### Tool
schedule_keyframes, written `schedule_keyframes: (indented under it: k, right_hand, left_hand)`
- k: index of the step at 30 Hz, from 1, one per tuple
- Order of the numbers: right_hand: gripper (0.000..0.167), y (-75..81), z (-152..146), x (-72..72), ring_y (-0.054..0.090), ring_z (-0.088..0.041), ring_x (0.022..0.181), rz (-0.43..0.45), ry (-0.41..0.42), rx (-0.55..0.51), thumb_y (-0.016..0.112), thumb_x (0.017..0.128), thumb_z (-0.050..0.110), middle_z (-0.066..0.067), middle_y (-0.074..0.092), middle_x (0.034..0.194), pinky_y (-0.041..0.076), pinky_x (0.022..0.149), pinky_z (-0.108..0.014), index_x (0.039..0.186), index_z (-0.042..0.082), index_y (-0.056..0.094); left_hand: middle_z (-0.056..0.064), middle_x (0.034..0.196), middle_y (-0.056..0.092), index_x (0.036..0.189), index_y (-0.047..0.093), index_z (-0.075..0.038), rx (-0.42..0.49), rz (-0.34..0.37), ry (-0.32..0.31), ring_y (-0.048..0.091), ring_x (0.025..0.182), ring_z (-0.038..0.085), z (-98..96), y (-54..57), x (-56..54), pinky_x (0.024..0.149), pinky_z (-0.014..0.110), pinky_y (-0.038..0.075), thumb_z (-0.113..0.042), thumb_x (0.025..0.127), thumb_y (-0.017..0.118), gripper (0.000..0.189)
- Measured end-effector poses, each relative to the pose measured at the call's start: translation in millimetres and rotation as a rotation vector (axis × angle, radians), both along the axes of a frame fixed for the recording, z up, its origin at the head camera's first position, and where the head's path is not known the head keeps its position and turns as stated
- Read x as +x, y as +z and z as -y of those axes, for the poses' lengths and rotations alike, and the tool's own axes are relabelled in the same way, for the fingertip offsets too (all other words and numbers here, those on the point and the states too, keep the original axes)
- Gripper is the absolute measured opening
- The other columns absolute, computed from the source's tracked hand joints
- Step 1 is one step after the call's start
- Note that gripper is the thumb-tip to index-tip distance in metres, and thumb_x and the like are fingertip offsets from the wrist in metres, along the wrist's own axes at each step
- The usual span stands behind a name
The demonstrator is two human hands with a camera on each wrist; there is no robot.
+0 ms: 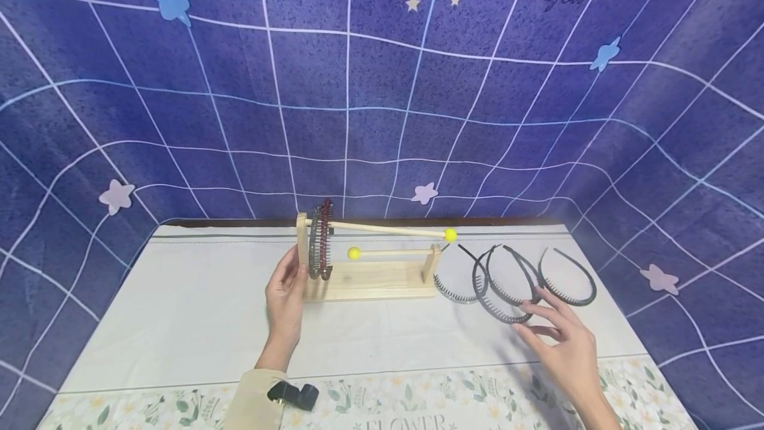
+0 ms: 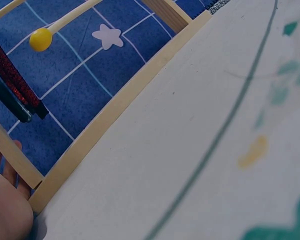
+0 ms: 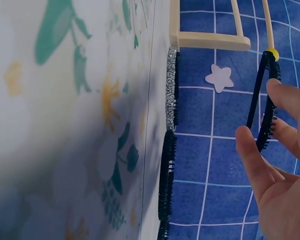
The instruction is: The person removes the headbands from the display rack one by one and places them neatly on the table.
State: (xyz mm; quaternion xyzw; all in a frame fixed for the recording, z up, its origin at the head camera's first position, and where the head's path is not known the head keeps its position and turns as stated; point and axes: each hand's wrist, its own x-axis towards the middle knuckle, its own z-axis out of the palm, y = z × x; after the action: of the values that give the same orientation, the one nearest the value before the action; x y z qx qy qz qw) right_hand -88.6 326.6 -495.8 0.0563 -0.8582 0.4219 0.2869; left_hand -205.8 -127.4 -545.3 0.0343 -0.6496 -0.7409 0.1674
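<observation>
A wooden headband rack with two rods, each tipped by a yellow ball, stands on the table. Its left post is gripped by my left hand, fingers partly hidden behind the wood. A red glittery headband and a dark green one hang at the left of the upper rod. Between thumb and fingers, my right hand pinches a black toothed headband, raised off the table. In the right wrist view, that band's far end overlaps the yellow ball of a rod.
Right of the rack lie a silver glittery headband, a black headband and another black one farther right. A floral cloth border runs along the front. Behind the table hangs a blue gridded curtain.
</observation>
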Motion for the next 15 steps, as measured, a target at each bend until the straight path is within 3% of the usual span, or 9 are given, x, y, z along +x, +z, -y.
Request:
schedule_keyframes:
  k: [7, 15]
  right_hand:
    - [0.048, -2.7, -2.0, 4.3, 0.075, 0.005, 0.092, -0.045, 0.099, 0.03, 0.096, 0.068, -0.02, -0.03, 0.064, 0.146, 0.066, 0.079, -0.014, 0.11, -0.001, 0.083]
    - [0.052, -11.0, -5.4, 7.3, 0.072, 0.008, 0.104, -0.063, 0.162, 0.116, 0.097, 0.065, -0.019, -0.027, 0.064, 0.148, 0.067, 0.08, -0.016, 0.111, 0.001, 0.083]
  left_hand:
    - [0.009, 0.16, 0.056, 0.163, 0.052, -0.008, -0.008, -0.002, 0.002, 0.055, 0.146, 0.012, 0.2, -0.8, -0.5, 0.123, 0.017, 0.047, -0.014, 0.116, 0.061, 0.048]
    - [0.011, 0.161, 0.056, 0.163, 0.052, -0.007, -0.002, -0.009, 0.002, 0.055, 0.147, 0.013, 0.3, -1.3, -0.9, 0.123, 0.018, 0.047, -0.014, 0.115, 0.062, 0.049]
